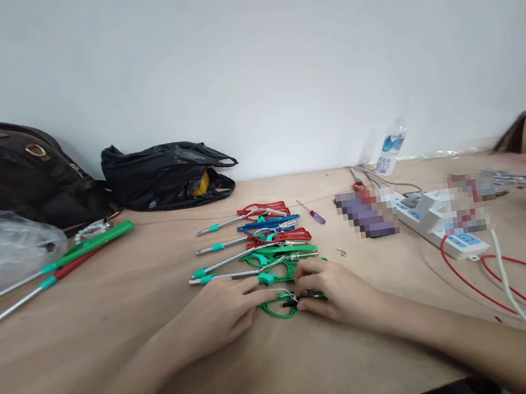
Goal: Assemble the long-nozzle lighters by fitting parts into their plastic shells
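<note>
Both hands [278,302], green plastic-handled tool [283,305]

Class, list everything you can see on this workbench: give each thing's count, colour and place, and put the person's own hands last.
green-handled tool: one, green, under both hands, near edge
handled tools in a row: about five, red, blue and green, mid-table behind the hands
long rods: two, metal with green and red grips, left
screwdriver: one, purple handle, right of the row
power strip: one, white, right
red wire: looped, right front
bottle: one, clear, by the wall
black plastic bag: one, back
brown handbag: one, back left
left hand: on the green tool
right hand: pinching it
</note>
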Tool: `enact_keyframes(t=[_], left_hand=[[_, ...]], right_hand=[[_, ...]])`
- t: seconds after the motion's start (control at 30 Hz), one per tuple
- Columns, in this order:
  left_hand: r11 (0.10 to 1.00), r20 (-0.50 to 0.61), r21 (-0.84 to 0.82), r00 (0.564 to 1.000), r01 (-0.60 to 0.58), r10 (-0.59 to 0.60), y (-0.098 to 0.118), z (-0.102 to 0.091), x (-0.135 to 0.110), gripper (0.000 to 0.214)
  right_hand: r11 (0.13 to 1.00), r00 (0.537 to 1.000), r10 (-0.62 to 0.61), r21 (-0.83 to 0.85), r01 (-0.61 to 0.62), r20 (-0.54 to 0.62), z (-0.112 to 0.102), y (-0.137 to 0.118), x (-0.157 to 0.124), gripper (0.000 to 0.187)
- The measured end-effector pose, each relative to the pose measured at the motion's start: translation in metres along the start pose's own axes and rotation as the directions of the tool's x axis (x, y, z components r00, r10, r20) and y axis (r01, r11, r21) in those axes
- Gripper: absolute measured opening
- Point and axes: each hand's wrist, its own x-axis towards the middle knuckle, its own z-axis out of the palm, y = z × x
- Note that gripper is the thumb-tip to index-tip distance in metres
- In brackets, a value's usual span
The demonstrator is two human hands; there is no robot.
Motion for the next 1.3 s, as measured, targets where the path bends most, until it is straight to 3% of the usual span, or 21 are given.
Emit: enact_keyframes(t=[0.27, 0.57, 0.97, 1.1, 1.3], left_hand=[[0.999, 0.041, -0.001, 0.998, 0.053, -0.053, 0.003, -0.002, 0.001, 0.058], [0.998, 0.075, 0.001, 0.995, 0.069, -0.069, 0.002, -0.002, 0.002, 0.058], [0.994, 0.059, -0.063, 0.994, 0.090, -0.087, 0.002, -0.001, 0.002, 0.057], [0.992, 0.077, -0.067, 0.992, 0.108, -0.102, 0.003, -0.003, 0.003, 0.057], [0.994, 0.072, -0.058, 0.993, 0.095, -0.091, 0.004, -0.004, 0.001, 0.056]], right_hand=[[0.997, 0.999, -0.006, -0.083, 0.009, 0.043, 0.000, -0.001, 0.000, 0.010], [0.990, 0.998, 0.063, 0.126, -0.064, 0.011, 0.004, 0.007, 0.002, 0.010], [0.984, 0.997, 0.073, 0.159, -0.075, 0.022, 0.002, 0.007, 0.003, 0.019], [0.996, 0.999, 0.039, 0.079, -0.041, 0.030, 0.000, 0.003, 0.002, 0.021], [0.972, 0.995, -0.095, -0.214, 0.096, 0.013, 0.004, -0.004, 0.000, 0.020]])
